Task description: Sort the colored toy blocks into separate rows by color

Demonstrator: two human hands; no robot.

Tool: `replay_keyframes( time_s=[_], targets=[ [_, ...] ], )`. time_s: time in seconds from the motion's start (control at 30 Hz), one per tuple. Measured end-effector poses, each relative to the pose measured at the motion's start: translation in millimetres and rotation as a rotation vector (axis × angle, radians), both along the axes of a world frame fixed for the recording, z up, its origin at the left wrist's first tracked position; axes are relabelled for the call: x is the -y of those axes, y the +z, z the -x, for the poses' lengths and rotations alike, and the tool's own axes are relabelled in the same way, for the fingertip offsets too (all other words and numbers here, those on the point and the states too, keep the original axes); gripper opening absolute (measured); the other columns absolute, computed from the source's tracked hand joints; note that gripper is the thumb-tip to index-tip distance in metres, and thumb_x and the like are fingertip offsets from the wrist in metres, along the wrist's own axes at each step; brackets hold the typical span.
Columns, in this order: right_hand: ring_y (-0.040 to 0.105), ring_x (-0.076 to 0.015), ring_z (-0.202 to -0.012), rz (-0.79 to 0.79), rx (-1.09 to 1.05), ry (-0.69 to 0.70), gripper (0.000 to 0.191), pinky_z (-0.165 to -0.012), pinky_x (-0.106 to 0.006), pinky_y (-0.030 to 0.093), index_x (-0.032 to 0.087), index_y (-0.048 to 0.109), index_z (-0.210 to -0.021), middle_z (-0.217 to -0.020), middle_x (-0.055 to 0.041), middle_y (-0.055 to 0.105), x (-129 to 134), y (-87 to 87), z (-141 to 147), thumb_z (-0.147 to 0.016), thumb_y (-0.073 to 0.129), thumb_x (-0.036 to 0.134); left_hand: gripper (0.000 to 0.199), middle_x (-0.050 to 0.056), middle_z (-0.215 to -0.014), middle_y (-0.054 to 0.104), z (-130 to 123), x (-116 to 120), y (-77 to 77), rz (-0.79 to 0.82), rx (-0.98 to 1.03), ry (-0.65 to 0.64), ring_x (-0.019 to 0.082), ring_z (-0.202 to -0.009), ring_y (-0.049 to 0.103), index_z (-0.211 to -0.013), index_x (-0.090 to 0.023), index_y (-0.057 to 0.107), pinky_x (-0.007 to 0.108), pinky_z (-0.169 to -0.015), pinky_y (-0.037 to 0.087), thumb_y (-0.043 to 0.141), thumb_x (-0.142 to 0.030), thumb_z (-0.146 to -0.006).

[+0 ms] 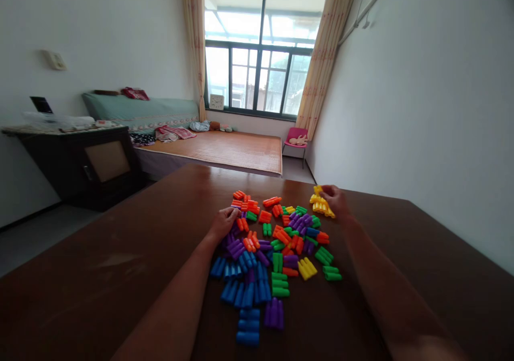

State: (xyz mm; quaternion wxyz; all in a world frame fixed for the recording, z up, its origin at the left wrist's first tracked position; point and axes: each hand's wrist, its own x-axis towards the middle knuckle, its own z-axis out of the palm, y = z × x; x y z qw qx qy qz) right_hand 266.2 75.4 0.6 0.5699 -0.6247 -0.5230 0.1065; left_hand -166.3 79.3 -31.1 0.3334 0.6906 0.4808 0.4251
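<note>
At the far right of the pile, my right hand (336, 199) pinches a yellow plastic toy block (317, 189), just above a cluster of yellow blocks (321, 205). The fingers of my left hand (225, 223) are closed at the pile's left side, among orange blocks (242, 224) and purple blocks (235, 247). Bits of purple show by its fingertips, but I cannot make out what they grip. Each block looks like short tubes joined side by side. Blue blocks (244, 283) gather at the near left; green blocks (280, 284) lie mixed through the middle and right.
The blocks lie on a dark brown, glossy table (120, 275). Closest to me are a blue block (248, 326) and a purple block (274, 314). Beyond the table stand a bed (225, 149), a pink chair (296, 134) and, at left, a dark cabinet (76, 160).
</note>
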Motion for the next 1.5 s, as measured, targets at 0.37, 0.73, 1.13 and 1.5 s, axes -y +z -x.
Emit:
replay_keyframes(
  time_s=[0.37,0.73,1.13,1.5],
  targets=[
    [0.061,-0.0189,-0.065,0.229,0.117,-0.574,0.02,-0.067,-0.035,0.05,0.018,0.059,-0.07,-0.072,-0.0067,0.066,42,-65.5,-123,-0.063,0.066,0.036,0.046,0.005,-0.078,0.072,2,3,7.2,0.0,-0.028,-0.004,0.02,-0.073,0.064,-0.081,-0.014,0.072,0.027,-0.065,0.046,0.048,-0.053,-0.08],
    [0.065,-0.0261,-0.083,0.303,0.361,-0.56,0.032,-0.077,-0.037,0.048,0.014,0.07,-0.095,-0.094,-0.0147,0.071,32,-42.7,-91,-0.084,0.048,0.034,0.045,0.004,-0.075,0.071,2,2,3.8,0.018,0.004,-0.008,0.019,-0.069,0.062,-0.082,-0.014,0.072,0.025,-0.06,0.045,0.05,-0.054,-0.08],
    [0.059,-0.0245,-0.104,0.494,0.872,0.297,0.026,-0.087,-0.033,0.046,0.023,0.07,-0.105,-0.103,-0.0082,0.071,-6,2.1,100,-0.081,0.059,0.022,0.046,0.006,-0.078,0.071,0,5,5.0,0.031,0.019,-0.021,0.019,-0.073,0.063,-0.081,-0.013,0.072,0.026,-0.064,0.046,0.049,-0.053,-0.08],
    [0.063,-0.0146,-0.072,0.247,0.199,0.475,0.025,-0.064,-0.026,0.051,0.018,0.061,-0.099,-0.094,-0.0055,0.067,6,22.3,93,-0.077,0.059,0.031,0.047,0.006,-0.077,0.072,0,4,4.0,0.037,0.023,-0.007,0.02,-0.07,0.063,-0.081,-0.013,0.073,0.026,-0.064,0.045,0.05,-0.054,-0.079]
  ],
)
